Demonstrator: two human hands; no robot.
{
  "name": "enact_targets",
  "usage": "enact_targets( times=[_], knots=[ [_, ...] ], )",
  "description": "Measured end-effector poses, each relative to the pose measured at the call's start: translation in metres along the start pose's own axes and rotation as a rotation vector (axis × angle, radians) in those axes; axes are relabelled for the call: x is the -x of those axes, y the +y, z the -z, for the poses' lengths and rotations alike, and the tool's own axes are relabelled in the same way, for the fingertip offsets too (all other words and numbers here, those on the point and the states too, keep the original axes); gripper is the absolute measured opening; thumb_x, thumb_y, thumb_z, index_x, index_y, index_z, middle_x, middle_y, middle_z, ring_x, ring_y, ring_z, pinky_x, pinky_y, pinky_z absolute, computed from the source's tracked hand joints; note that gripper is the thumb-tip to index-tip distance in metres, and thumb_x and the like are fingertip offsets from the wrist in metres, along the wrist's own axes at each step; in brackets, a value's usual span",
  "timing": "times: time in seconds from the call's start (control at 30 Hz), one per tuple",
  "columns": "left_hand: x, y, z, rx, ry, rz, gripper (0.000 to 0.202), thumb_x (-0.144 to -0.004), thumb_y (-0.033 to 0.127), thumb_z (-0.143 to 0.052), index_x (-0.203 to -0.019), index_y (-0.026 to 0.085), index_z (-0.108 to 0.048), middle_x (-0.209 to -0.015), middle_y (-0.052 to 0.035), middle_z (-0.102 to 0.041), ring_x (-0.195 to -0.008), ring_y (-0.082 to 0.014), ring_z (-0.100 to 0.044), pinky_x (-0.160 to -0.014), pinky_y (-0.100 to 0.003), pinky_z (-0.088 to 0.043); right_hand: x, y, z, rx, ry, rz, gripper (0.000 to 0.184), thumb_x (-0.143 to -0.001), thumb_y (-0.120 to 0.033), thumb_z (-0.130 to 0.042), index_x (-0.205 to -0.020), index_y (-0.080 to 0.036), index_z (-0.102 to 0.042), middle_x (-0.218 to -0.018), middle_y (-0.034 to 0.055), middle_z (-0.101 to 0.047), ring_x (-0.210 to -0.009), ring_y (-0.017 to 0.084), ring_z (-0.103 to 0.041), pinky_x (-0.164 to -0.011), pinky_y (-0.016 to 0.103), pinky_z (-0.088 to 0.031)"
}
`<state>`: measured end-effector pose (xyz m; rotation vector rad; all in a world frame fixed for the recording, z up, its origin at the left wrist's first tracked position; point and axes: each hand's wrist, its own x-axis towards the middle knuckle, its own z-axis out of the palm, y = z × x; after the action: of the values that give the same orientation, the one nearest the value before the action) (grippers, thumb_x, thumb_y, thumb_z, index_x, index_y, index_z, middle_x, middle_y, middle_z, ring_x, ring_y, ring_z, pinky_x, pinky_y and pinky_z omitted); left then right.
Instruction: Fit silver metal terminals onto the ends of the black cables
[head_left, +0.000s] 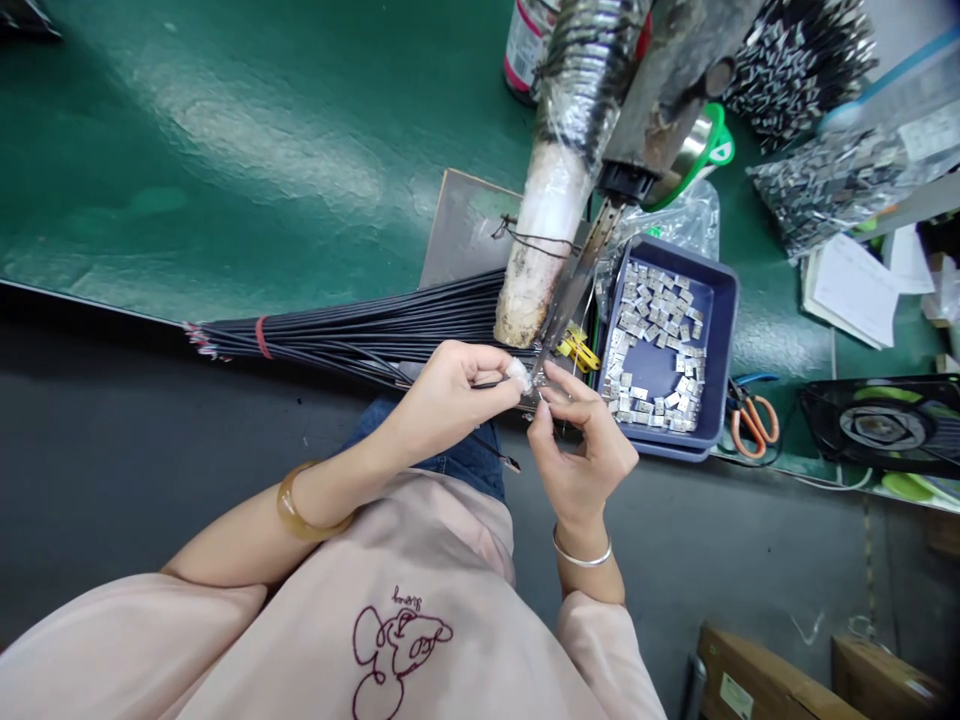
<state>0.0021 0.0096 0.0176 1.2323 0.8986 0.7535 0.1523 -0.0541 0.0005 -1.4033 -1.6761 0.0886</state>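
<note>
My left hand [461,390] is closed on a black cable [487,383], with a white wrap at the fingertips that partly hides its end. Just to the right, my right hand [581,435] pinches a thin silvery wire [543,397]. Both sets of fingertips nearly meet beneath the tip of a clamped metal tool [577,280] that looks like a soldering iron. Beside that hangs a wide white tube [536,235] wrapped in plastic. A bundle of black cables [375,325], tied with a red band, lies behind my left hand. The exact contact at the fingertips is too small to make out.
A blue tray [724,350] of small metal connectors stands right of my hands. Further right are orange-handled pliers [754,425], a black fan [885,425] and a bag of metal parts [832,185]. Yellow clips [577,348] lie near the tool tip on the green bench [225,150].
</note>
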Motion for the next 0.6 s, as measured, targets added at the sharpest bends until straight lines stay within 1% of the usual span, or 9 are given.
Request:
enact_targets(
  times=[0.1,0.23,0.4,0.53,0.6],
  knots=[
    [-0.0004,-0.0006,-0.0011,0.013,-0.004,0.014,0.013,-0.077,0.015,-0.058,-0.065,0.011,-0.062,-0.054,0.0065,-0.037,-0.052,-0.0047,-0.028,-0.050,-0.019,-0.023,0.0001,0.0008,0.0004,0.002,-0.030,0.007,0.014,-0.084,-0.010,-0.063,-0.084,-0.022,-0.056,-0.114,0.0077,-0.076,-0.085,0.015,-0.077,-0.076,0.029,-0.065],
    [0.0002,0.0004,-0.0005,0.012,0.015,0.010,0.012,-0.077,0.017,-0.059,-0.066,0.012,-0.062,-0.055,0.0054,-0.040,-0.053,-0.0053,-0.030,-0.051,-0.020,-0.025,-0.0017,0.0006,0.0010,-0.009,-0.016,0.041,0.014,-0.084,-0.010,-0.063,-0.086,-0.022,-0.056,-0.116,0.0081,-0.075,-0.089,0.017,-0.077,-0.078,0.031,-0.066],
    [0.0014,-0.0005,0.0011,-0.012,-0.003,0.012,0.016,-0.078,0.019,-0.060,-0.064,0.012,-0.060,-0.054,0.0056,-0.034,-0.052,-0.0055,-0.026,-0.050,-0.021,-0.020,0.0011,-0.0001,0.0019,-0.011,-0.022,0.079,0.015,-0.083,-0.009,-0.062,-0.087,-0.022,-0.055,-0.118,0.0079,-0.074,-0.093,0.017,-0.077,-0.080,0.032,-0.067],
    [0.0013,-0.0018,-0.0003,-0.021,-0.023,-0.001,0.018,-0.079,0.018,-0.058,-0.062,0.013,-0.057,-0.055,0.0064,-0.030,-0.052,-0.0054,-0.022,-0.049,-0.021,-0.017,0.0022,0.0004,0.0019,-0.008,-0.056,0.068,0.012,-0.086,-0.011,-0.061,-0.087,-0.022,-0.056,-0.120,0.0100,-0.073,-0.095,0.019,-0.076,-0.081,0.035,-0.067],
    [0.0027,-0.0021,-0.0015,-0.032,-0.029,-0.010,0.017,-0.079,0.017,-0.058,-0.063,0.013,-0.057,-0.055,0.0066,-0.030,-0.052,-0.0056,-0.021,-0.049,-0.022,-0.017,0.0033,0.0021,0.0062,-0.038,-0.071,0.043,0.011,-0.087,-0.012,-0.061,-0.089,-0.022,-0.056,-0.118,0.0099,-0.074,-0.098,0.019,-0.076,-0.081,0.035,-0.067]
  ],
)
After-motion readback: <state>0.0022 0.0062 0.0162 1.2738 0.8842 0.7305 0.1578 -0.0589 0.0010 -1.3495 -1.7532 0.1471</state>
